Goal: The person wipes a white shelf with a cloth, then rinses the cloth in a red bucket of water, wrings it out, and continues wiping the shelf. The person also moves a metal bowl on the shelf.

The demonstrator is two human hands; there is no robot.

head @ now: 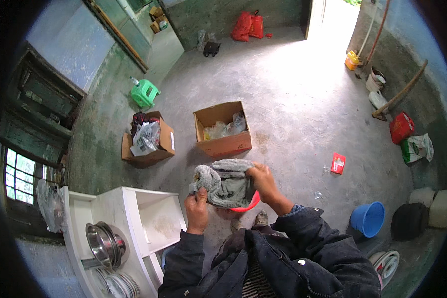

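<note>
Both hands hold a crumpled grey cloth stretched between them, in front of my body. My left hand grips its lower left part, thumb on top. The cloth's upper right edge is pinched by my right hand, whose fingertips are partly hidden. Beneath the cloth shows the rim of a red basin; most of the basin is covered. To the left stands a white cabinet with an empty-looking open compartment, stainless steel bowls and stacked plates.
Two open cardboard boxes holding plastic bags stand ahead on the concrete floor. A green plastic stool is farther left. At right are a blue bucket, a red packet and a wooden-handled tool against the wall.
</note>
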